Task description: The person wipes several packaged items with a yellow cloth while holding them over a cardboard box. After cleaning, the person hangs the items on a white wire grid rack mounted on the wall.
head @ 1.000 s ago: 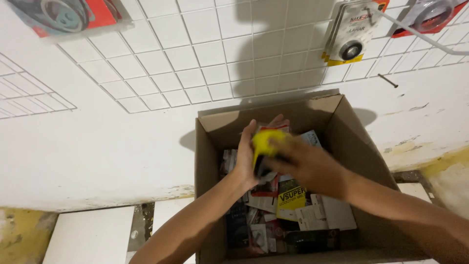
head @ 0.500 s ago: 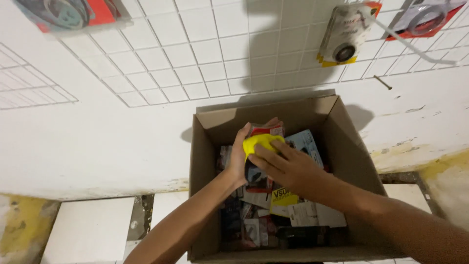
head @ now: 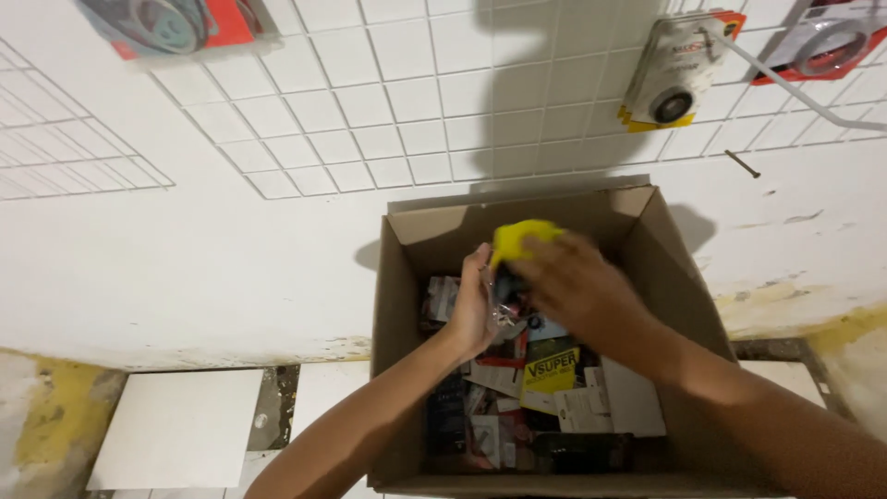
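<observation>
A red-backed blister pack [head: 171,26] is being displayed on the tiled wall at left. One yellow item [head: 519,238] is being gripped by the left hand [head: 476,310] and right hand [head: 577,291] above one open cardboard box [head: 402,370] of many small packets [head: 517,397]. Two more packs [head: 679,79] are being hung at right.

Up on the white tiled wall [head: 388,102] hangs a red-backed blister pack [head: 176,23] at top left, holding a round grey item. At top right there's a white round device on a yellow-edged card [head: 673,79], and beside it another red-backed pack [head: 822,42] with a white cord [head: 804,92] running across it. A wire grid [head: 65,157] leans at the far left. Down low, pale floor tiles [head: 180,430] meet a stained, yellowed wall base [head: 804,305].
</observation>
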